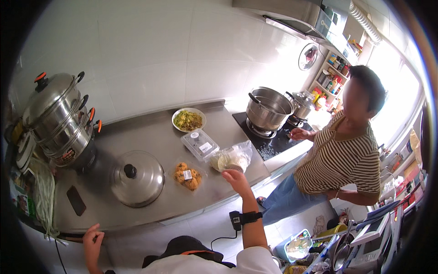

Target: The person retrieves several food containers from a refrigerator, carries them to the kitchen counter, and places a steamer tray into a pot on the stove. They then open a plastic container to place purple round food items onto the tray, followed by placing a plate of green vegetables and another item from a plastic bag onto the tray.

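Observation:
My right hand (236, 182), fingers bent, is at the near edge of a clear plastic bag (234, 156) with pale round food inside; whether it touches the bag cannot be told. A black strap with a small device (236, 220) circles my right wrist. My left hand (93, 239) hangs before the counter's front edge, holding nothing, its fingers partly curled and apart. Between them on the steel counter (143, 221) lie a domed steel lid (143, 178), a pack of orange-brown buns (187, 178) and a dark phone-like slab (76, 201). Behind the bag is a clear plastic box (200, 144).
A plate of chopped greens (188, 119) sits near the wall. At left stands a stacked steamer (56, 120). Two steel pots, a large open one (268, 109) and a lidded one (301, 104), stand on the cooktop (270, 147). Another person (342, 150) reaches a hand over it.

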{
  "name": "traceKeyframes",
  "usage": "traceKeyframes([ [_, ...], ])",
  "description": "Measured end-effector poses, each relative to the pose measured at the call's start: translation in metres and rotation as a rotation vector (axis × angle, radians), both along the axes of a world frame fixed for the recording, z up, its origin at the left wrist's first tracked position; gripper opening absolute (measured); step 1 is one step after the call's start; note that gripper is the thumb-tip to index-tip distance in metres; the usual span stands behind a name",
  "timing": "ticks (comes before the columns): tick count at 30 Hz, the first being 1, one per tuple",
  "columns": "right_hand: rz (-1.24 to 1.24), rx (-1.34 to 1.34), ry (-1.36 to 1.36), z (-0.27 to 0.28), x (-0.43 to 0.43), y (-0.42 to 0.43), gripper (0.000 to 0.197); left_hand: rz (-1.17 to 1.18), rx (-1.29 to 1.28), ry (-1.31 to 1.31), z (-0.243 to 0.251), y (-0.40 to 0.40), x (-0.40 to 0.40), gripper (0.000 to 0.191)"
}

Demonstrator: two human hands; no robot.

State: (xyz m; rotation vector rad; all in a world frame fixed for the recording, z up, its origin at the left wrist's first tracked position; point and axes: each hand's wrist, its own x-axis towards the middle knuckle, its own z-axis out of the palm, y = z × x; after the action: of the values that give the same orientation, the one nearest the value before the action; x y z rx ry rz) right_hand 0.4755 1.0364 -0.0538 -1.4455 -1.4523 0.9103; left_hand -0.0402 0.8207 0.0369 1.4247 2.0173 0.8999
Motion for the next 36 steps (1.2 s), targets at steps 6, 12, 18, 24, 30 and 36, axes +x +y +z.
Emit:
traceKeyframes([
  [6,-0.296,0.371,0.388,0.043,0.017,-0.027,0.036,-0.359,0.162,0.111,-0.027,0.036,-0.008,0.008],
  [12,-0.301,0.163,0.255,0.077,0.003,-0.074,0.024,-0.409,0.088,-0.050,-0.020,0.044,-0.001,0.014],
  [18,-0.231,0.018,0.233,0.044,-0.014,-0.118,0.024,-0.516,0.074,-0.053,-0.049,0.034,-0.034,0.017],
  [24,-0.232,-0.042,0.220,0.057,-0.031,-0.149,0.025,-0.482,0.007,-0.184,-0.078,0.022,-0.050,0.022],
  [30,-0.256,-0.047,0.214,0.084,-0.028,-0.181,0.024,-0.557,0.040,-0.149,-0.072,0.038,-0.029,0.022],
  [36,-0.313,-0.005,0.271,0.089,-0.009,-0.209,0.022,-0.585,0.058,-0.237,-0.072,0.046,-0.007,0.020],
])
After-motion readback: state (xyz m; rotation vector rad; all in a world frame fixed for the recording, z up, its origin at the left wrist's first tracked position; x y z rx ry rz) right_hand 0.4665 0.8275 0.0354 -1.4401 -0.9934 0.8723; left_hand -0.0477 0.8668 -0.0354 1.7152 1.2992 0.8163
